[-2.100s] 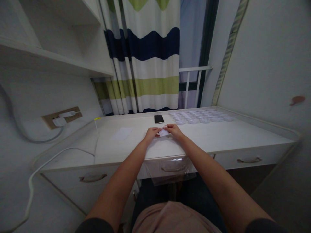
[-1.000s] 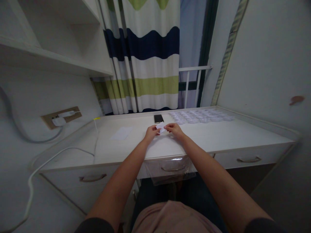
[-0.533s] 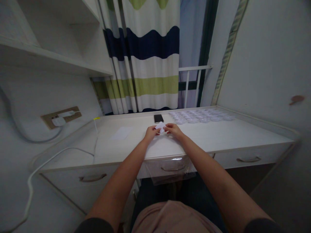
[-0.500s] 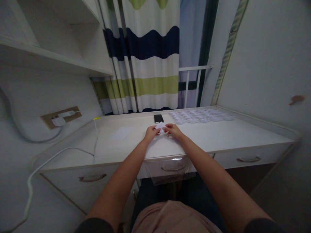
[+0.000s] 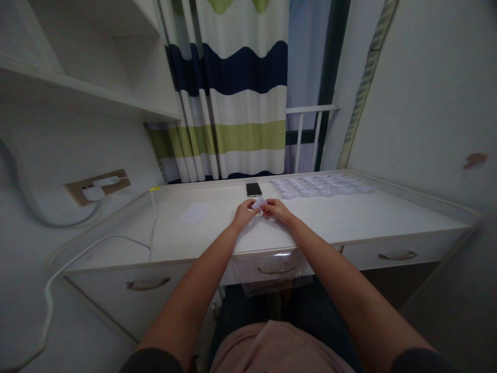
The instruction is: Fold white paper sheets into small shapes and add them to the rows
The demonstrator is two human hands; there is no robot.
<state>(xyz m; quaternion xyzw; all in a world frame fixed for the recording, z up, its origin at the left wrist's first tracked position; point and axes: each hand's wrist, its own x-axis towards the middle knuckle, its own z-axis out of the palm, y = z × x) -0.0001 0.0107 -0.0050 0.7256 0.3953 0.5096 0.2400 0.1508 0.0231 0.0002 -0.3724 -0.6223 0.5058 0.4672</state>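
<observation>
Between my two hands is a small piece of white paper [image 5: 258, 203], held just above the white desk. My left hand [image 5: 244, 213] pinches its left side. On the other side my right hand [image 5: 276, 210] is closed with the fingertips at the paper's right edge. Part of the paper is hidden behind the fingers. A black phone [image 5: 253, 189] lies flat on the desk just beyond my hands. Off to the left lies a flat white sheet of paper [image 5: 195, 212].
Rows of small whitish, translucent items [image 5: 320, 185] cover the back right of the desk [image 5: 373, 215]. A clear plastic sheet [image 5: 272, 274] hangs over the front edge. A white cable [image 5: 112, 237] runs across the left side. Drawers with handles [image 5: 396, 255] are below.
The paper between my hands has turned and now looks narrower, tilted to one side. Both hands have shifted only slightly. The phone and the sheet lie where they were.
</observation>
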